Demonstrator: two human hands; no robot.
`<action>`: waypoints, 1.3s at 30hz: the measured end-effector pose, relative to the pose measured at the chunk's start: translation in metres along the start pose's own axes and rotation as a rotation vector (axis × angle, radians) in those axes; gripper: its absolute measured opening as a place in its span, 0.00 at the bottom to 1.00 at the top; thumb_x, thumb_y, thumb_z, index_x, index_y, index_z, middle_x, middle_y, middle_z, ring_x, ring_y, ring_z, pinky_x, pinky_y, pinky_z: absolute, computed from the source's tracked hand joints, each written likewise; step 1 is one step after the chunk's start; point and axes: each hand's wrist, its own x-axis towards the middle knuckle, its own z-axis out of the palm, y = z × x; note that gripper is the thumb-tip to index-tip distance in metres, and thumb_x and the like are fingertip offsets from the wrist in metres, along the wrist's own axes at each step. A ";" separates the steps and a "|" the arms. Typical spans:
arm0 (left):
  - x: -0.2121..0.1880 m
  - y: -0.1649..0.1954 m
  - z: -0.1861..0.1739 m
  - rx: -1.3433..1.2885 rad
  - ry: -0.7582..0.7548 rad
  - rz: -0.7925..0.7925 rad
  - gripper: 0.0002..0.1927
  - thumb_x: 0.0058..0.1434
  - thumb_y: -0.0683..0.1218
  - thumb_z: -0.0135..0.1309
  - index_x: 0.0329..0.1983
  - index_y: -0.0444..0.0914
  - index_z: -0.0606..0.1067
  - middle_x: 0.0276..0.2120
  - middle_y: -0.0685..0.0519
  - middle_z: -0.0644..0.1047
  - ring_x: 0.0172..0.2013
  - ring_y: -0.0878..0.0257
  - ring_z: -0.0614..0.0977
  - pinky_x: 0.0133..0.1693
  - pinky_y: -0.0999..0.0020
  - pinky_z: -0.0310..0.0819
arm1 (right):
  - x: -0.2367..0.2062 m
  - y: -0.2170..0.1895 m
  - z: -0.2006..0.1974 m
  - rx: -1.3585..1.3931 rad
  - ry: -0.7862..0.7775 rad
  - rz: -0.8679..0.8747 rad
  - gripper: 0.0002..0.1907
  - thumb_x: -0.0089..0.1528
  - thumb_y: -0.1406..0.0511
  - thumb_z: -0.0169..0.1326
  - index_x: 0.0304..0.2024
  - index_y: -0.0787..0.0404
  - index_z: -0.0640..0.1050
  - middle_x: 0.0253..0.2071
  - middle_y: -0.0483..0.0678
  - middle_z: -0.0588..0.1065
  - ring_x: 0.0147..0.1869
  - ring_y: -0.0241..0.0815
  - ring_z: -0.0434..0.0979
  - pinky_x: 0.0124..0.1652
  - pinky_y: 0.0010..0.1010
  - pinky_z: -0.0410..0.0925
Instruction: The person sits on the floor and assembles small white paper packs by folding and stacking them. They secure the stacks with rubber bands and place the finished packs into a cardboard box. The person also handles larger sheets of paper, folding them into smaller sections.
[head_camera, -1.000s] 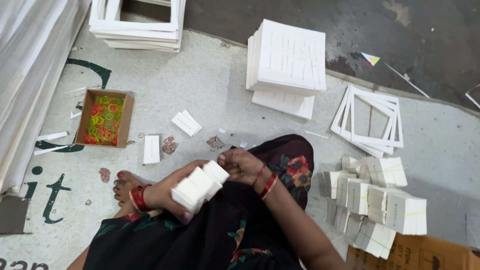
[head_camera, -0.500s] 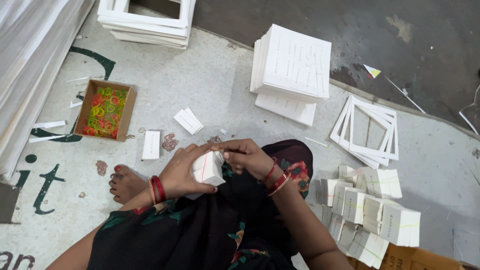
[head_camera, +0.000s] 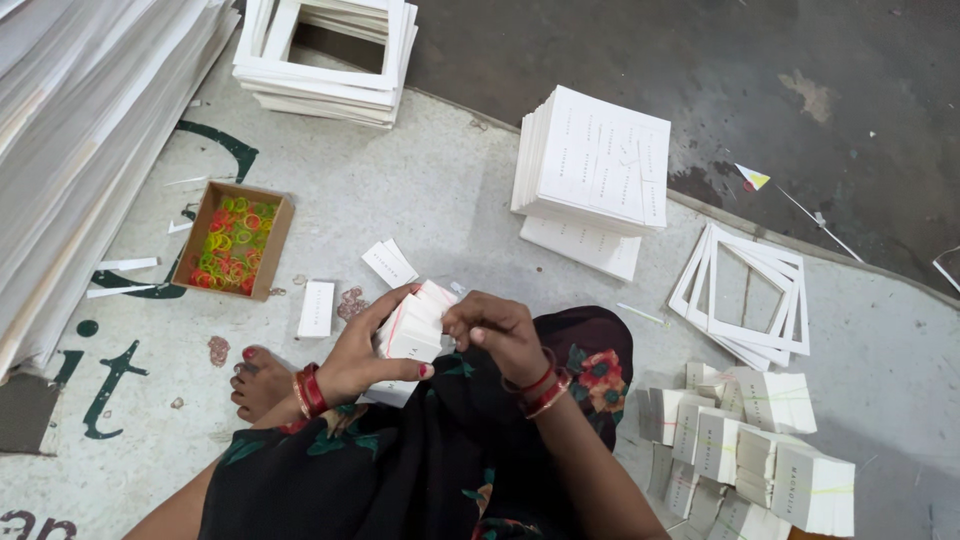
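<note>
The left hand is curling round a small stack of white cards, thumb under it and fingers wrapped over the top, so its grip is closing snugly on the stack just above the lap. The right hand is pinching the stack's right edge between thumb and bent fingers, its grip nearly shut on the cards, and a thin red band is showing across the stack's face. Beside the right knee, banded bundles of cards are lying in a heap on the floor. Loose cards are lying just beyond the bare foot. Farther left, a small cardboard box of coloured rubber bands is sitting open. Beyond, a tall stack of white sheets is resting, with white frames to its right.
</note>
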 end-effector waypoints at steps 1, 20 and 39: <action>0.000 0.001 0.002 -0.031 0.005 -0.007 0.54 0.40 0.49 0.71 0.72 0.35 0.61 0.57 0.48 0.75 0.58 0.58 0.76 0.60 0.64 0.68 | 0.000 0.002 0.001 0.008 0.044 0.011 0.16 0.68 0.64 0.54 0.49 0.74 0.79 0.40 0.48 0.77 0.38 0.33 0.73 0.42 0.25 0.68; 0.003 -0.003 0.004 0.336 -0.100 0.166 0.55 0.38 0.55 0.75 0.70 0.37 0.65 0.56 0.46 0.72 0.59 0.53 0.75 0.61 0.60 0.67 | 0.028 -0.061 -0.012 -0.770 -0.183 -0.172 0.13 0.67 0.63 0.53 0.30 0.65 0.73 0.26 0.49 0.67 0.29 0.40 0.69 0.31 0.35 0.65; -0.001 -0.042 -0.002 0.139 -0.291 -0.031 0.55 0.44 0.53 0.71 0.74 0.36 0.59 0.63 0.45 0.71 0.64 0.57 0.73 0.64 0.62 0.65 | 0.022 -0.041 -0.008 -0.003 -0.118 -0.007 0.21 0.69 0.63 0.56 0.21 0.62 0.70 0.19 0.41 0.68 0.27 0.36 0.69 0.55 0.42 0.68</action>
